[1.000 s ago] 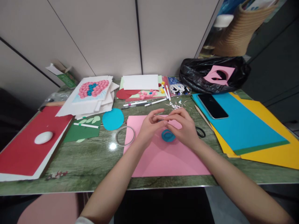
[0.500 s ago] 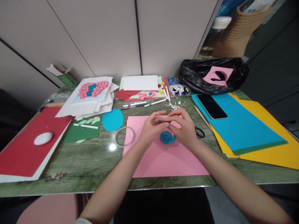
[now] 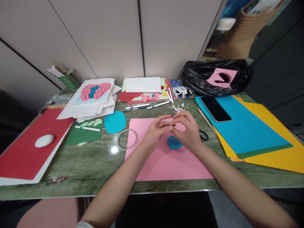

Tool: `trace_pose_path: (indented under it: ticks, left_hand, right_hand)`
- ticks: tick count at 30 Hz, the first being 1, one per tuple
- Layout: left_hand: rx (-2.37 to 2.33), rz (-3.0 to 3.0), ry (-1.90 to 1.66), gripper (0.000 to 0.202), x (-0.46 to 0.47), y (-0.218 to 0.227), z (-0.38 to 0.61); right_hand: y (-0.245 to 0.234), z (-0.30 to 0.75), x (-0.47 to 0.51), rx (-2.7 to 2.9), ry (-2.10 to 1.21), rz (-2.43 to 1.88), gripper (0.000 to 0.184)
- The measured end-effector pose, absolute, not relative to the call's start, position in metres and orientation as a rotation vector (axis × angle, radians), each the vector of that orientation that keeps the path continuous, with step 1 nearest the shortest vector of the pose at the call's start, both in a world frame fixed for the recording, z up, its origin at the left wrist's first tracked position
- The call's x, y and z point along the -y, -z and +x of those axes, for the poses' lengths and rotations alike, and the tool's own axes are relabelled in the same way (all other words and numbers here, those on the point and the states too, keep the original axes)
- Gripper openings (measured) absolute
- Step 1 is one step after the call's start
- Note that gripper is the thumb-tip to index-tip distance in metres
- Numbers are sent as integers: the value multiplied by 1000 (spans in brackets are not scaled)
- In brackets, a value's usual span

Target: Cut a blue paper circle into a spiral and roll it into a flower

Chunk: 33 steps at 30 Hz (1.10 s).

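Note:
Over a pink paper sheet [image 3: 152, 164], my left hand [image 3: 158, 129] and my right hand [image 3: 187, 129] meet with their fingertips pinched together. Between them they grip one end of a blue paper spiral strip [image 3: 174, 143], most of that end being covered by the fingers. The strip's loose curl hangs below the fingertips, just above or on the pink sheet; I cannot tell which. Left of the hands lies a silvery ring [image 3: 118, 142]. Black scissors handles [image 3: 204, 135] show partly from behind my right hand.
A blue paper circle [image 3: 115, 122] lies left. Farther right are a pencil [image 3: 206, 119] and a phone [image 3: 215, 109] on blue sheets [image 3: 251, 133]. Markers [image 3: 158, 104] and paper scraps [image 3: 178, 108] lie behind. A white mouse [image 3: 44, 141] rests on red paper [image 3: 21, 152].
The blue curl has swung slightly right and down, and its coil looks turned. Both hands stay nearly in place, with the fingertips shifting a little around the held end.

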<state>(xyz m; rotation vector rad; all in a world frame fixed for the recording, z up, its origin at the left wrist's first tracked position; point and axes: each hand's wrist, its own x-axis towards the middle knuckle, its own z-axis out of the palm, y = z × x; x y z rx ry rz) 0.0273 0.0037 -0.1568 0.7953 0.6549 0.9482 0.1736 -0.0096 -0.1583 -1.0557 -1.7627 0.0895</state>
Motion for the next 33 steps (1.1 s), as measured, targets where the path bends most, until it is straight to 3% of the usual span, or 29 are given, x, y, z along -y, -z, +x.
trace_pose_path:
  ticks: [9,17,33]
  left_hand:
    - [-643,841,-992,41,-8,158,22]
    - [-650,1045,-996,39,-9,155,19]
    - [-648,730,-1001,41,-1,159,32]
  right_hand:
    - [159,175,10,1814,-119,-1024,23]
    - [158,179,7,1901,-108,-996,12]
    - [156,174,8,1799,-95,-1057,20]
